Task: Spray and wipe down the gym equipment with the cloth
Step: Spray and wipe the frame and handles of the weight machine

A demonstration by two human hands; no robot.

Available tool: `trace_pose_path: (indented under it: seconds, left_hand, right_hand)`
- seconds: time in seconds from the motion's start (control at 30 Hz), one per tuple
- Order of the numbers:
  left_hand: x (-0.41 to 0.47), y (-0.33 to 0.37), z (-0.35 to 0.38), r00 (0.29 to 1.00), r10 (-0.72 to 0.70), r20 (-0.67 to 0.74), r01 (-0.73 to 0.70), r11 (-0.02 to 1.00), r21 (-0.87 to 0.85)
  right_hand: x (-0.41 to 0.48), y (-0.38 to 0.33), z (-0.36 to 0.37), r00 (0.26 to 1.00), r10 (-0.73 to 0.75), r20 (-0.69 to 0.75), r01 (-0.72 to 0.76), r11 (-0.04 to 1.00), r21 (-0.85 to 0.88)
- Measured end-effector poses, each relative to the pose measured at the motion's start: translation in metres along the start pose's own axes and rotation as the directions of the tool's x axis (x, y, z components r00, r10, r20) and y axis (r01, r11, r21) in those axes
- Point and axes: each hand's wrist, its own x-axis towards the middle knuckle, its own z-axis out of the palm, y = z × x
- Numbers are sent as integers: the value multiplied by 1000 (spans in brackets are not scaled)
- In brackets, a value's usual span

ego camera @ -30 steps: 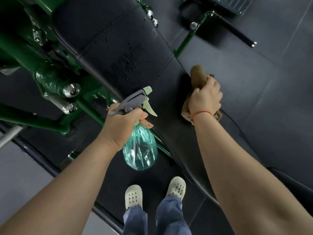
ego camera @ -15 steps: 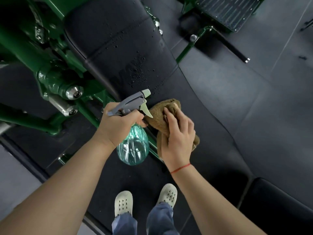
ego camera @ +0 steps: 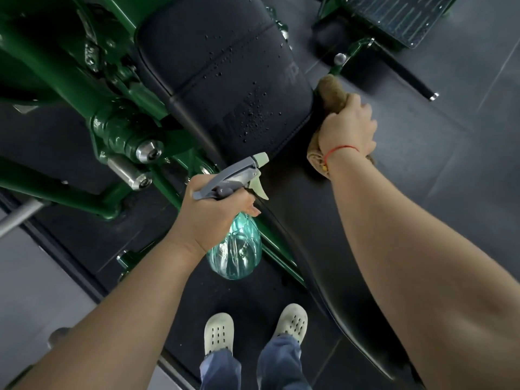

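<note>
A black padded bench point(ego camera: 225, 80) on a green frame runs from the top middle down to the lower right, with water droplets on its upper pad. My left hand point(ego camera: 213, 215) grips the neck of a teal spray bottle point(ego camera: 235, 249) with a grey trigger head, held just left of the pad. My right hand point(ego camera: 347, 130) holds a brown cloth point(ego camera: 330, 92) bunched against the right edge of the pad, where the upper and lower cushions meet.
Green steel frame tubes and chrome pivot pins point(ego camera: 147, 152) crowd the left side. A ribbed foot plate point(ego camera: 394, 18) and a black handle bar point(ego camera: 408, 80) lie at the top right on dark rubber floor. My two white clogs point(ego camera: 219, 332) stand below the bottle.
My right hand has swept the cloth from beside the bottle across the pad to its right edge. The left hand and bottle have stayed nearly still.
</note>
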Motion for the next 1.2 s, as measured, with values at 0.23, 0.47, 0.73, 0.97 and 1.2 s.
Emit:
trace_pose_path:
  seconds: [0.23,0.47,0.73,0.97,1.2]
  left_hand:
    - [-27,-17,-13,998,-36,-49,36,999,-6]
    - [-48,-35,-31,993,-71,-93,72,997,0]
    - [-68,-46,-49,990,-103,-96,102,995,-11]
    - [-84,-52,-70,986,-85,-144,81,996,-34]
    - [-98,-61,-79,970,-122,-208,114,992,-48]
  right_hand:
    - [-71,23,23,958,-212,-191,213,977,-16]
    - [-143,50,46,856,-470,-215,466,882,-71]
    - [-188,100,63,612,-771,-176,728,636,-255]
    - [-176,70,21,344,-933,-103,880,359,-312]
    - [-156,37,39,35,-907,419,787,-233,-571]
